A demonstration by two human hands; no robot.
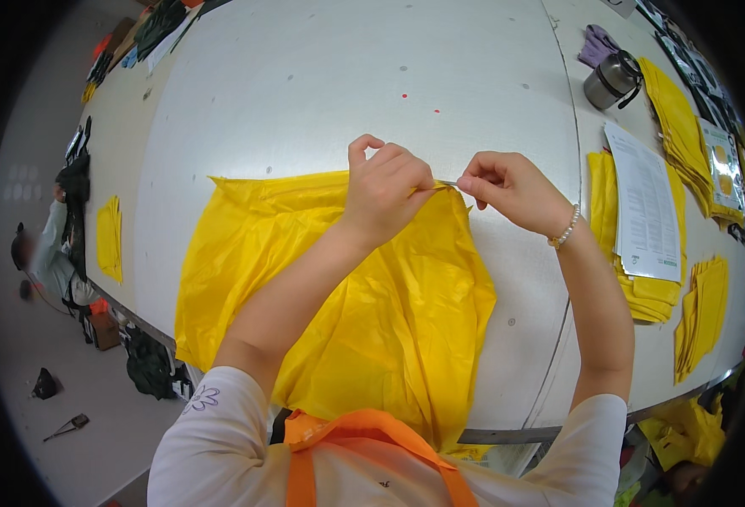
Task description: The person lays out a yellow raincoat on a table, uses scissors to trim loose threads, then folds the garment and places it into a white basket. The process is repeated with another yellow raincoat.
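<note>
A bright yellow garment-like piece of thin, shiny fabric [381,287] lies spread and wrinkled over the near part of the table, its lower part hanging toward me. My left hand [381,190] is closed on the top edge of it, near the right corner, with the index finger bent up. Just to the right, my right hand [508,190] pinches with thumb and forefinger at that same corner. A short, thin, dark piece shows between the two hands; too small to tell what it is. The right hand's other fingers are curled.
On the right lie folded yellow stacks [698,317], printed paper sheets [647,203] on one stack, a steel flask [613,80] and a purple cloth [596,44]. A small yellow pile [109,239] lies at left. Another person [51,245] stands beyond the left edge.
</note>
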